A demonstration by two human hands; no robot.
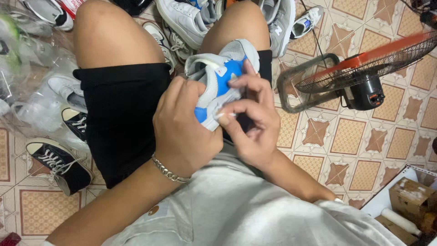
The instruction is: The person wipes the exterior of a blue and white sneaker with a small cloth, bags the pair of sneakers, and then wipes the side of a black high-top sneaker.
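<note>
A seated person's lap holds a grey-and-blue sneaker (221, 77), resting between the thighs. The left hand (184, 125) wraps around its side, gripping it. The right hand (252, 120) pinches something small and white against the sole edge; what it is stays unclear. Work looks midway.

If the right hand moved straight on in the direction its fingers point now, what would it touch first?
The right hand points left at the blue and grey shoe, which its fingertips already seem to touch.
</note>
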